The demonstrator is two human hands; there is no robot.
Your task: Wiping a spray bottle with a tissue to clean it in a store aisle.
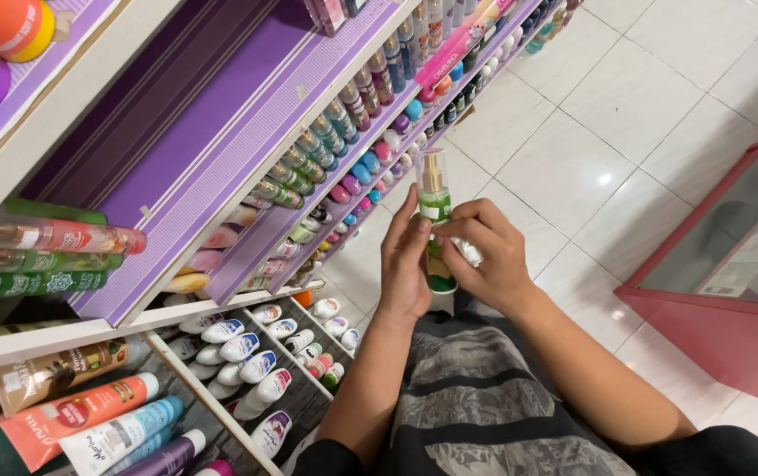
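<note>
I hold a slim green spray bottle (436,208) with a clear cap and gold nozzle upright in front of me. My left hand (404,264) wraps its left side, fingers on the label. From the right, my right hand (487,256) grips the lower part, with a bit of white cloth or paper showing under its fingers. The bottle hangs above my lap, which is covered in grey patterned fabric (476,405).
Purple shelves (220,132) on my left carry rows of small bottles and roll-ons (352,167). A lower rack (255,361) holds white roll-on containers, with tubes (88,423) nearer me. White tiled floor (590,150) lies ahead, and a red glass-topped counter (731,291) stands on the right.
</note>
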